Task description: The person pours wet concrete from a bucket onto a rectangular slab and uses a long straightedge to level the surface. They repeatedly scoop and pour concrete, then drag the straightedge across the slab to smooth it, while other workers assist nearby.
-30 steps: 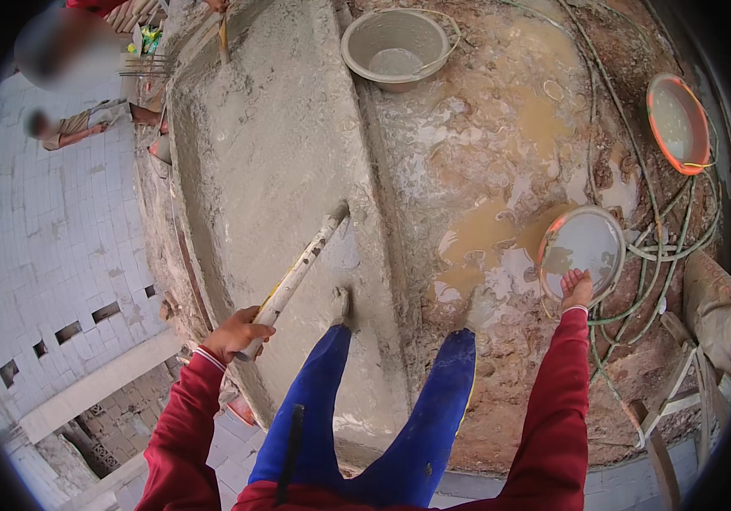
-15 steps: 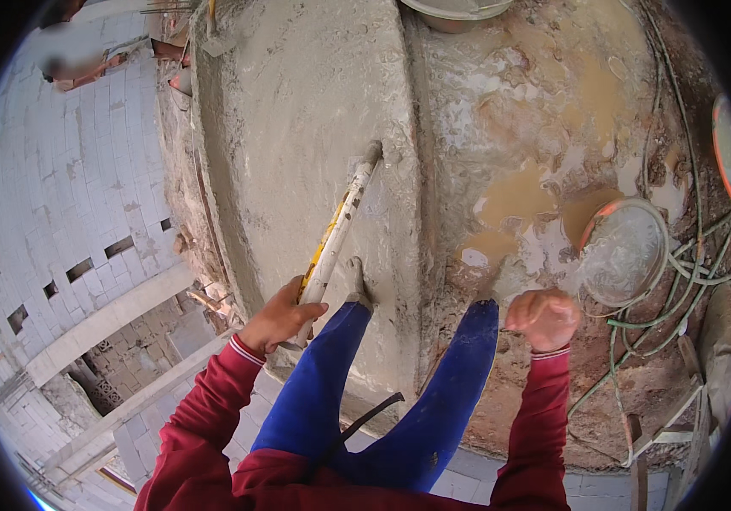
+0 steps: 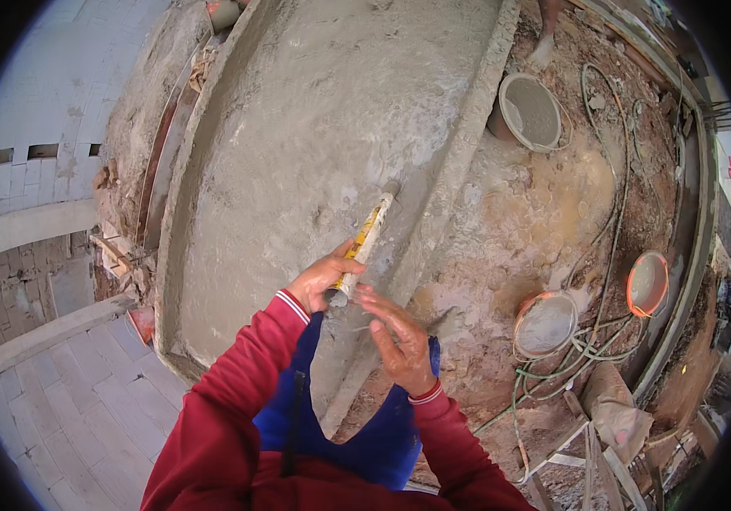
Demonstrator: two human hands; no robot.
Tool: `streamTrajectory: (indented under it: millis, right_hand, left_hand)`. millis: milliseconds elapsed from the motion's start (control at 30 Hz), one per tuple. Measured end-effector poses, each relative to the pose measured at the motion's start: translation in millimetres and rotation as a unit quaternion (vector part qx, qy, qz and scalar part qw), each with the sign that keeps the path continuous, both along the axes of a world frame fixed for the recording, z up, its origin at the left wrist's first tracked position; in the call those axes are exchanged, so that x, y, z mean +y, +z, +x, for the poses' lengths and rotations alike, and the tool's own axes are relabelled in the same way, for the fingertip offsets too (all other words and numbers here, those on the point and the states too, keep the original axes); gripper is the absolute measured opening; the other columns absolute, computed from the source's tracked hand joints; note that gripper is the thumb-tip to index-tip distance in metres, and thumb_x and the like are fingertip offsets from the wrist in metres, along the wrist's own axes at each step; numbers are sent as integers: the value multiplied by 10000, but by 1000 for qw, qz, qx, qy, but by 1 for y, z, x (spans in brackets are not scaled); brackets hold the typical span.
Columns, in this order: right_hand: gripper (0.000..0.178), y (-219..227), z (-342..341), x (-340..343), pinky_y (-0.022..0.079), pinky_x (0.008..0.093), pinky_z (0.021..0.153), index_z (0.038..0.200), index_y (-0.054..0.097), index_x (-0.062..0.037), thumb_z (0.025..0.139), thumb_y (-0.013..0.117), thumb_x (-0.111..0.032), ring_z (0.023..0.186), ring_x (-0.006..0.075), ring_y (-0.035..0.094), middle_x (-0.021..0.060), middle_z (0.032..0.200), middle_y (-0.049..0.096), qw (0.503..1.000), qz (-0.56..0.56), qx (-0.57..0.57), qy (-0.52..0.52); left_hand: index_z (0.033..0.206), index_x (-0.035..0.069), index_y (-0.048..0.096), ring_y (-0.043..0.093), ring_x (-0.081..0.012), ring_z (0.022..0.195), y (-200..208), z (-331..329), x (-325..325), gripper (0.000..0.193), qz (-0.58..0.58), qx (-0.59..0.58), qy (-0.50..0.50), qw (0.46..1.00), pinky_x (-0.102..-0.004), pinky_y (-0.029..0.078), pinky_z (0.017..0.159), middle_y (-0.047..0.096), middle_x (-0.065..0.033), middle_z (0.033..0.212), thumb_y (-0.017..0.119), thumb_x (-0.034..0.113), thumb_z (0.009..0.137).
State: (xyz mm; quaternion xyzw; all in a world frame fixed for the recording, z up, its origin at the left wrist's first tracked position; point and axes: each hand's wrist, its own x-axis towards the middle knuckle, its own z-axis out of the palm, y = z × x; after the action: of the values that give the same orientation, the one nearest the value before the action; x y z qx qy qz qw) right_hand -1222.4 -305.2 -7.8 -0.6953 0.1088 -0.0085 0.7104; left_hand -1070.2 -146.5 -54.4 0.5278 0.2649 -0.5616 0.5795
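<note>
My left hand [image 3: 321, 279] is closed around a white-and-yellow bar [image 3: 369, 234] smeared with cement. The near end of the bar looks hollow and sticks out below my fist. Its far end lies on the wet grey cement [image 3: 297, 162], close to the right-hand raised edge [image 3: 459, 162]. My right hand [image 3: 401, 341] is open beside the bar's near end, fingers stretched toward it. Whether its fingertips touch the bar I cannot tell. My legs in blue trousers [image 3: 297, 383] are below my hands.
A bucket of grey mix [image 3: 529, 112] stands beyond the right edge, near another person's bare foot [image 3: 543, 51]. Two orange-rimmed buckets [image 3: 544, 325] [image 3: 647, 284] and tangled hoses [image 3: 587, 349] lie on the muddy ground at right. Wooden pieces [image 3: 625, 477] are at lower right. Grey paving [image 3: 93, 392] lies left.
My right hand has come inward from the far right to the near end of the bar. The bar's far end now lies near the raised edge. The view has shifted, showing more ground at right.
</note>
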Motion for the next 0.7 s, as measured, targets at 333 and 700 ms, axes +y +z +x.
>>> streamTrajectory:
  millis: [333,700]
  right_hand:
    - [379,-308,-249,-213,485,343,836,1154,614,15,965,510,-296,951,222,608,118,1119,641,771,-34,350,-530]
    - [484,-514,-396,-385,473,411,989,1255,537,61,1024,367,-330,1166,300,573,180,1289,586,567,289,357,-684]
  left_hand:
    - [1383,62,422,560,-114,639,-32,73,-11,537,124,35,-219,967,-263,512,524,576,-53,914,647,208,918]
    - [1527,134,253,560,-114,581,-32,-6,-136,710,260,7,-249,933,-283,496,477,553,-32,849,615,199,919]
